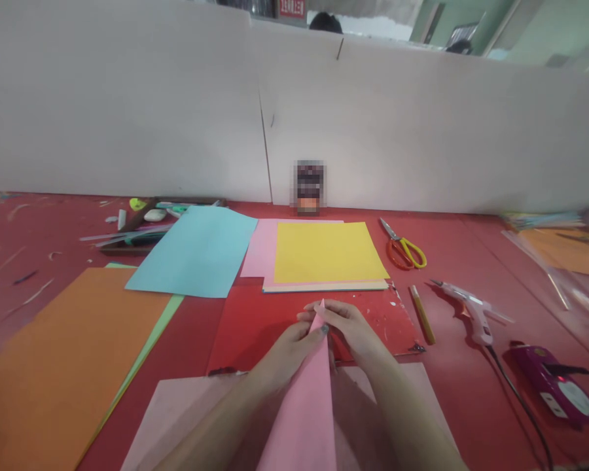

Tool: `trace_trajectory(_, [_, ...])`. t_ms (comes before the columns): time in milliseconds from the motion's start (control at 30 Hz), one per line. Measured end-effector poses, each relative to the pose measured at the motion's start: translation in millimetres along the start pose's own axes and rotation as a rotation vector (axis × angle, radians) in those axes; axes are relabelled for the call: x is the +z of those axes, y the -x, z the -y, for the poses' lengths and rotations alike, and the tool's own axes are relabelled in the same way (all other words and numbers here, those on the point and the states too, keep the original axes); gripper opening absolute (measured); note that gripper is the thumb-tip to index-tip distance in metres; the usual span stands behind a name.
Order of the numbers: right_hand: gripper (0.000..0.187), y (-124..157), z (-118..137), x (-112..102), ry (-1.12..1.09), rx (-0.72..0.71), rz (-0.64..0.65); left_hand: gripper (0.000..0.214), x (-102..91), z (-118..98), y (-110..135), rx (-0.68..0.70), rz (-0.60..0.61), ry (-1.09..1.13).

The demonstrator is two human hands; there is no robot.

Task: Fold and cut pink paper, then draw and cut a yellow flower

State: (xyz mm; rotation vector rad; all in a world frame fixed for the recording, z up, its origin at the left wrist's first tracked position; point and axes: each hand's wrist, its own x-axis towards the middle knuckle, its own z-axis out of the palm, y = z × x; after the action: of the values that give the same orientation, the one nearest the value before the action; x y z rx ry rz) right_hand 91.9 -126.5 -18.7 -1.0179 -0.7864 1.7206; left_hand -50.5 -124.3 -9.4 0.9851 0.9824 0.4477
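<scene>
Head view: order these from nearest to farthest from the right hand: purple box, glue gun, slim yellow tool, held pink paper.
1. Held pink paper: touching the right hand.
2. Slim yellow tool: right of the hand.
3. Glue gun: right of that tool.
4. Purple box: far right, lower in the picture.

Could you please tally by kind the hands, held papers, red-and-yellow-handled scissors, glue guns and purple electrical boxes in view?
Hands (left hand, right hand): 2
Held pink paper: 1
Red-and-yellow-handled scissors: 1
Glue gun: 1
Purple electrical box: 1
Total: 6
</scene>
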Motion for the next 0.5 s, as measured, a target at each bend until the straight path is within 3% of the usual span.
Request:
trace_trajectory(233, [0.035, -1.3, -2.5, -1.5, -0.091, 0.002, 0.007, 0.028, 3.6, -12.5, 7.3, -0.032, 0.187, 0.231])
trace_trajectory(400, [0.033, -3.6, -5.0, -1.9, -0.108, -0.009, 0.024, 0.029, 4.6, -5.8, 4.1, -0.01, 0.119, 0.237])
trace_trajectory(500, [0.029, -3.7, -5.5, -2.3, -0.127, -0.027, 0.015, 0.028, 2.6, -5.1, 2.7, -0.015, 0.15, 0.184])
